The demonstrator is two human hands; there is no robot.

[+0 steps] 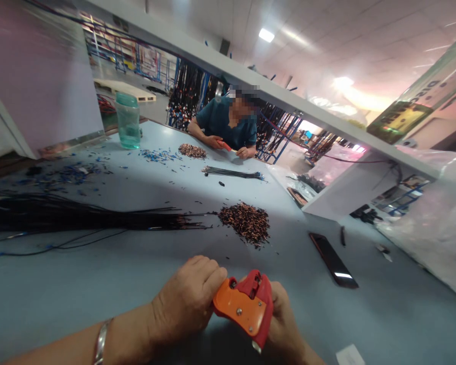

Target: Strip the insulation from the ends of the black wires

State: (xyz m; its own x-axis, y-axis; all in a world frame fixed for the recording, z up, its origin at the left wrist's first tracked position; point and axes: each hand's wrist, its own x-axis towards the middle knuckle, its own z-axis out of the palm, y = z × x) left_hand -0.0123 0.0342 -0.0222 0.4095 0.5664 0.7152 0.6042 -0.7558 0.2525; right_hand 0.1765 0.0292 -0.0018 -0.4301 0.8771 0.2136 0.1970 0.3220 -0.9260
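An orange and red wire stripper [245, 306] is in my right hand [285, 319], whose fingers are wrapped round its far side and mostly hidden by it. My left hand [190, 294] is closed, its thumb and fingertips up against the tool's left end. What those fingers pinch, if anything, is hidden. Beyond my hands lies a heap of short black and copper-coloured scraps [245, 223]. To its left a long bundle of black wires [79, 215] stretches across the table, its bared ends pointing at the heap.
Across the table [137, 294] a person [228, 121] holds a similar red tool [225, 146]. Near them are a smaller scrap pile [192, 150] and a short wire bundle [233, 173]. A green bottle [128, 121] stands back left, by blue scraps [157, 155]. A phone [333, 261] lies right.
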